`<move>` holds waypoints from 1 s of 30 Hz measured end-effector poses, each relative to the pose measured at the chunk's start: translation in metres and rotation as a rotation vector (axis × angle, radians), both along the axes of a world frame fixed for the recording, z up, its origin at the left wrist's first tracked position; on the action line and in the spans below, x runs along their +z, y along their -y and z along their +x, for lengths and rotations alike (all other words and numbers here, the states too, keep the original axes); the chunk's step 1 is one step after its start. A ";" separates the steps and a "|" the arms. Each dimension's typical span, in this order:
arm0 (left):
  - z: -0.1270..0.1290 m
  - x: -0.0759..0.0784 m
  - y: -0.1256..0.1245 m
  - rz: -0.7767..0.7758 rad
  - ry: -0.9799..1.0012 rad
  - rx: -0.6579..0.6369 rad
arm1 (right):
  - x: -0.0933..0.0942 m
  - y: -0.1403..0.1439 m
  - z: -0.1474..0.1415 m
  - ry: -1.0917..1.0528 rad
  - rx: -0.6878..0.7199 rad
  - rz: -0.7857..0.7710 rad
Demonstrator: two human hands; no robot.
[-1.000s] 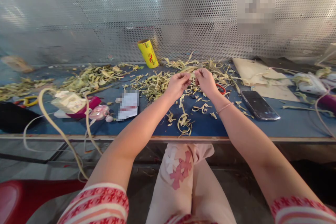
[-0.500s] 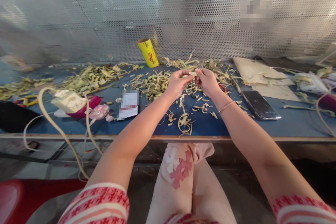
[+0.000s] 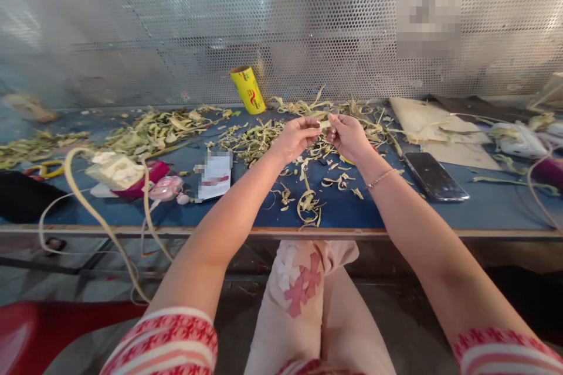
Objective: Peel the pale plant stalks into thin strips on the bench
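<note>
A short pale yellow-green strip of dried plant (image 3: 324, 125) stretches between my two hands. Its left end is pinched by the thumb and fingers of my left hand (image 3: 295, 139). My right hand (image 3: 350, 137), a bracelet at its wrist, grips the other end. Both hands are above a heap of dried, curled plant strips (image 3: 259, 142) on the blue table. Under my right hand, a bit of a yellow and red handle (image 3: 346, 159) shows; the rest is hidden. Small curled scraps (image 3: 309, 204) lie nearer the front edge.
A yellow tube (image 3: 248, 91) leans near the perforated metal wall. A black phone (image 3: 435, 177) lies right of my wrist, beside cardboard sheets (image 3: 413, 120). On the left are another strip pile (image 3: 152, 132), a phone with a pale screen (image 3: 215, 179), a power adapter (image 3: 115, 173) and looping cables.
My fingers have shifted slightly apart, showing more of the pale strip between them. Below my right hand, a yellow bit of handle now shows. The surrounding things stay in place.
</note>
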State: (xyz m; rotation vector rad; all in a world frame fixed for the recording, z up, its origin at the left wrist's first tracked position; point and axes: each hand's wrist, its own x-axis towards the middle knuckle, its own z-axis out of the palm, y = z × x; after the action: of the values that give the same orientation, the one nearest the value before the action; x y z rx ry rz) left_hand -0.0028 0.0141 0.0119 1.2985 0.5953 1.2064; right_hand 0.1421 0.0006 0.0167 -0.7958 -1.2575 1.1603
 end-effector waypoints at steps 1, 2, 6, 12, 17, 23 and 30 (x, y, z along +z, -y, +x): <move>0.002 0.000 0.001 -0.007 0.014 0.005 | -0.002 -0.001 0.000 0.034 -0.038 0.031; 0.004 -0.001 0.002 -0.014 0.032 0.010 | -0.003 -0.003 0.000 0.070 -0.082 0.067; 0.014 -0.005 0.007 -0.029 0.088 0.046 | -0.008 -0.002 -0.003 0.231 -0.211 0.211; 0.019 -0.014 0.000 0.005 0.100 0.257 | -0.008 0.003 -0.007 0.305 -0.218 0.249; 0.017 -0.019 -0.008 0.041 0.074 0.290 | -0.011 0.001 -0.009 0.247 -0.132 0.240; 0.015 -0.017 -0.012 0.039 0.115 0.265 | -0.013 -0.001 -0.010 0.197 -0.100 0.211; 0.015 -0.015 -0.009 0.069 0.072 0.300 | -0.013 -0.003 -0.011 0.163 -0.116 0.177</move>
State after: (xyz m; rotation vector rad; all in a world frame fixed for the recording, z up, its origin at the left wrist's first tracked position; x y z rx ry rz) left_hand 0.0123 0.0235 -0.0026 1.2470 0.7192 1.5251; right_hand 0.1311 0.0033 0.0042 -0.8318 -1.4080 0.8914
